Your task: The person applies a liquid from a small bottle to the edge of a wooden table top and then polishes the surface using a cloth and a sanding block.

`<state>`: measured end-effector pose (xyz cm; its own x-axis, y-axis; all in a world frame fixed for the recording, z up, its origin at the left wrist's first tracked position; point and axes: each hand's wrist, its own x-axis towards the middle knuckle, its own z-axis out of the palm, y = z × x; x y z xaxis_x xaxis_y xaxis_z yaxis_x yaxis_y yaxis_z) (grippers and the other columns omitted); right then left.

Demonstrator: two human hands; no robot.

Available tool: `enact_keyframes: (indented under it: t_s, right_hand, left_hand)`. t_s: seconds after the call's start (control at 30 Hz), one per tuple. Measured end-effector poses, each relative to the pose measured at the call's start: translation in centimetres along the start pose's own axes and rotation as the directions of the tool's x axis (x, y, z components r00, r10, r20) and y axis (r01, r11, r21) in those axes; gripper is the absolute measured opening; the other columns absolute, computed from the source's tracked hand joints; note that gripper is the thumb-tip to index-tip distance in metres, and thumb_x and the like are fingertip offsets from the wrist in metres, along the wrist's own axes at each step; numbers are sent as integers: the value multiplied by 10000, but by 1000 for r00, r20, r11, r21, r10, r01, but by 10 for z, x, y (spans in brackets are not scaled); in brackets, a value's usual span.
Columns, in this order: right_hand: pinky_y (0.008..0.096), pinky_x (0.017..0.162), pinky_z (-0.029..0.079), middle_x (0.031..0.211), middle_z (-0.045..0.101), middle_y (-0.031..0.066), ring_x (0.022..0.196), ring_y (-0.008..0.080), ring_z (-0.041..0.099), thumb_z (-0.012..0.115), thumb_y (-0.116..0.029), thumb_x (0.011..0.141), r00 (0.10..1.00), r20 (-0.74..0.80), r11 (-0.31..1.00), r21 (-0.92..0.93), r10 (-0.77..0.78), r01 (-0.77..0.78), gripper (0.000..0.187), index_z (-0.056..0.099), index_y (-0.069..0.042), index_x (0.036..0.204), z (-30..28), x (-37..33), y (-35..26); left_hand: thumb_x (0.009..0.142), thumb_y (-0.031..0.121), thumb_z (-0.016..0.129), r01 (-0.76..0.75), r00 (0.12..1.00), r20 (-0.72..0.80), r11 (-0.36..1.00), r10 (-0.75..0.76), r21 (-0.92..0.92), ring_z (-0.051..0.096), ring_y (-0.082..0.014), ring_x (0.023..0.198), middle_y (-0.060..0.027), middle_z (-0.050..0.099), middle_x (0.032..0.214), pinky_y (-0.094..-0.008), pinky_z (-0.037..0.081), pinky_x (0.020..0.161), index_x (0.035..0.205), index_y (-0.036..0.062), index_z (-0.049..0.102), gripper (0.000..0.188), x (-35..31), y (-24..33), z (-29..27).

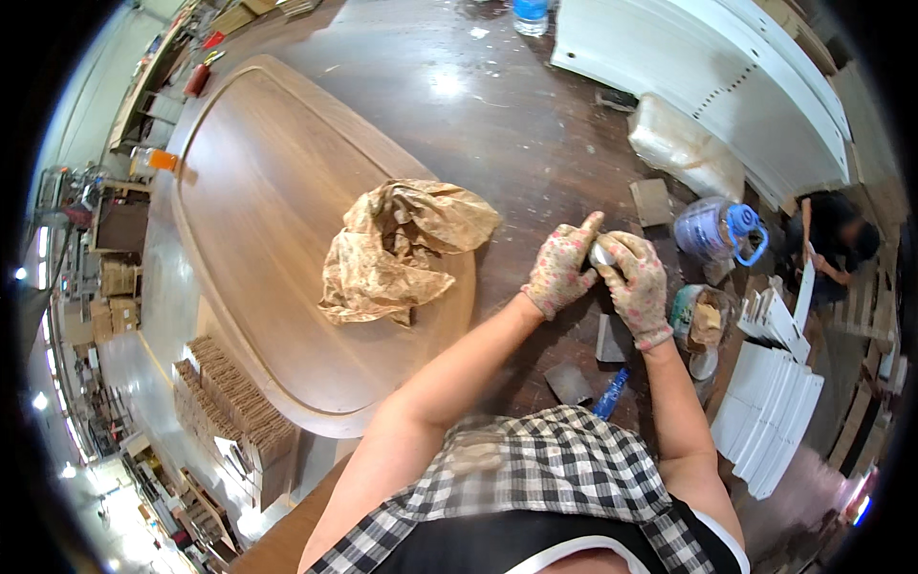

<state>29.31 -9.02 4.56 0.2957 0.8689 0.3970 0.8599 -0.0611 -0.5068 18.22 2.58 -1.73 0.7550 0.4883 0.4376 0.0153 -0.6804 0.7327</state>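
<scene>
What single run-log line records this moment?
left hand: on small white object | right hand: same | crumpled brown cloth: on wooden tabletop

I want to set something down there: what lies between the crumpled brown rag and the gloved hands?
Nothing lies there. In the head view, only the panel's rim and bare dark floor separate the rag from the left hand.

Head fisheye, looking steeply down, close over wooden tabletop [287, 239].
</scene>
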Motion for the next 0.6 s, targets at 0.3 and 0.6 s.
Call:
enact_keyframes:
  t_s: [0.3, 0.6]
  right_hand:
    - [420, 820, 487, 993, 606, 118, 942, 321, 584, 701, -8, 761, 999, 50, 998, -65, 4, 0, 378, 664, -31, 1137, 6, 6, -9]
    - [446, 775, 477, 923, 561, 118, 902, 332, 568, 727, -95, 756, 995, -57, 987, -137, 77, -84, 319, 661, -38, 1063, 18, 2, -11]
  left_hand:
    - [662, 50, 776, 53, 998, 24, 998, -52, -41, 596, -362, 972, -138, 676, 1073, -442, 492, 888, 1435, -12, 413, 856, -6, -3, 4]
    - [639, -34, 702, 175, 983, 60, 984, -173, -17, 594, -386, 1029, -174, 669, 1073, -454, 493, 913, 1438, 14, 432, 845, -4, 3, 4]
